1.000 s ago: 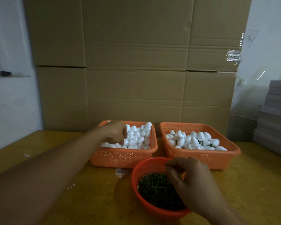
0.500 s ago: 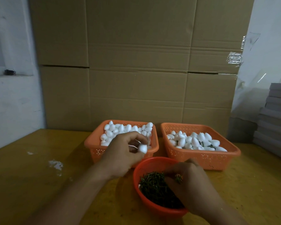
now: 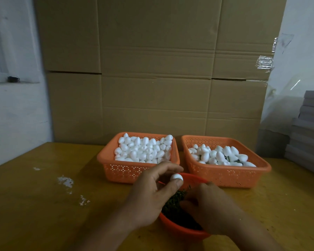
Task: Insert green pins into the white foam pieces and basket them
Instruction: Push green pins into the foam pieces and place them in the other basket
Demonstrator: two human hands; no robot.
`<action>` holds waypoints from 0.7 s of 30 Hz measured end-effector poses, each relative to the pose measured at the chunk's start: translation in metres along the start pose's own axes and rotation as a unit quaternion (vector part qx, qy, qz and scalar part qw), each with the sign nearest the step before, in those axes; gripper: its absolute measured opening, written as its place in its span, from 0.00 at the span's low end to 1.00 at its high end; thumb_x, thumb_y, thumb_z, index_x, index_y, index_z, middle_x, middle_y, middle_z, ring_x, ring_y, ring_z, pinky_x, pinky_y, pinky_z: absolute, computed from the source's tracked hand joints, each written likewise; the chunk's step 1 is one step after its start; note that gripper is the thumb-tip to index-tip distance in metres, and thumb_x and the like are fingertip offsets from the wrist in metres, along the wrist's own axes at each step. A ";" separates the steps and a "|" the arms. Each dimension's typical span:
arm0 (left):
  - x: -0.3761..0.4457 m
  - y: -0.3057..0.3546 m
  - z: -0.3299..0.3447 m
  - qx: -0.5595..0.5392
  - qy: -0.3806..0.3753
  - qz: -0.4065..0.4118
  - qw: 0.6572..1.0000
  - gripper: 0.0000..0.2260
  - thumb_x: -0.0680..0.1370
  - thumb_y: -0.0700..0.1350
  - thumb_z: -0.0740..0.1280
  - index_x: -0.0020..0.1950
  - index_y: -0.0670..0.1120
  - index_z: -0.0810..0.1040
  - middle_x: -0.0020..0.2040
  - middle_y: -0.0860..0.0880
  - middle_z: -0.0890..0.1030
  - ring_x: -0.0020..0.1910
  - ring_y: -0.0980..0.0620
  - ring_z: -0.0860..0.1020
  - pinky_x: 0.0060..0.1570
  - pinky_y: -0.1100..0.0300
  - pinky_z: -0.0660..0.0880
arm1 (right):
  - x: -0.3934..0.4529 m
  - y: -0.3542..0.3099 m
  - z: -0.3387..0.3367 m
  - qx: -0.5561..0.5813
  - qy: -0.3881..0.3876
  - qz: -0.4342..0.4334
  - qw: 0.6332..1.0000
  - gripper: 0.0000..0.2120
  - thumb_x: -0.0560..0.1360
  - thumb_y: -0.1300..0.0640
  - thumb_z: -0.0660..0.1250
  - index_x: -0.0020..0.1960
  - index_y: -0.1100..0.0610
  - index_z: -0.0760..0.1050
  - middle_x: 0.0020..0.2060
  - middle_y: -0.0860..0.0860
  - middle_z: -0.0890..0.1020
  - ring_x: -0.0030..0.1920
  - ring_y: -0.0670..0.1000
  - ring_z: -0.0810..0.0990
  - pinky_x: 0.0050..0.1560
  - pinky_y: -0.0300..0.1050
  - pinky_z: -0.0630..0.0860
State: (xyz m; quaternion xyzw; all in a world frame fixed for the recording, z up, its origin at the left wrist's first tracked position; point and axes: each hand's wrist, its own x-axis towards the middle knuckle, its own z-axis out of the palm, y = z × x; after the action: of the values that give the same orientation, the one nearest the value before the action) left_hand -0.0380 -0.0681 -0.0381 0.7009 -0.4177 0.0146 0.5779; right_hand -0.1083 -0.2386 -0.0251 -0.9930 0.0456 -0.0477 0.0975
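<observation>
The left hand [image 3: 150, 198] pinches a white foam piece [image 3: 177, 177], and the right hand [image 3: 209, 208] curls over the green pins [image 3: 172, 205], maybe holding one.

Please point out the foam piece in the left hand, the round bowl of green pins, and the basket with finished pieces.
foam piece [image 3: 177, 177]: head view, its rounded top.
round bowl [image 3: 181, 230]: head view, near outer wall.
basket with finished pieces [image 3: 225, 175]: head view, front perforated wall.

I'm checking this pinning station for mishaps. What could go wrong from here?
The left hand pinches the foam piece only at its fingertips over the round bowl, so it may slip into the green pins. The right hand digs among pins, so a prick seems possible.
</observation>
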 end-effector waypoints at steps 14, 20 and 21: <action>-0.005 0.000 0.006 -0.031 0.002 -0.006 0.999 0.13 0.74 0.64 0.67 0.51 0.58 0.79 0.39 0.55 0.80 0.40 0.61 0.79 0.42 0.66 0.73 | 0.017 -0.001 0.012 -0.017 -0.023 -0.001 1.000 0.07 0.74 0.50 0.69 0.50 0.51 0.81 0.46 0.48 0.83 0.47 0.50 0.82 0.50 0.50 0.81; -0.009 -0.001 0.007 -0.064 -0.016 -0.019 0.998 0.12 0.73 0.56 0.71 0.56 0.60 0.80 0.52 0.56 0.83 0.54 0.57 0.81 0.51 0.63 0.77 | 0.013 -0.001 0.012 0.018 0.023 0.002 1.000 0.05 0.73 0.54 0.67 0.47 0.54 0.79 0.41 0.50 0.83 0.42 0.51 0.82 0.46 0.51 0.81; -0.009 0.000 0.007 -0.069 -0.014 -0.022 0.997 0.12 0.73 0.57 0.70 0.56 0.61 0.80 0.50 0.58 0.83 0.51 0.60 0.81 0.48 0.65 0.76 | 0.012 -0.001 0.012 0.026 0.027 0.005 0.999 0.05 0.73 0.54 0.67 0.45 0.54 0.78 0.40 0.50 0.83 0.41 0.51 0.82 0.45 0.51 0.81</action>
State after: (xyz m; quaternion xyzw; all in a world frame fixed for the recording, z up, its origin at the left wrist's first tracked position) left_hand -0.0469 -0.0688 -0.0451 0.6685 -0.4103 -0.0373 0.6192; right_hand -0.0946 -0.2365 -0.0359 -0.9883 0.0520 -0.0755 0.1222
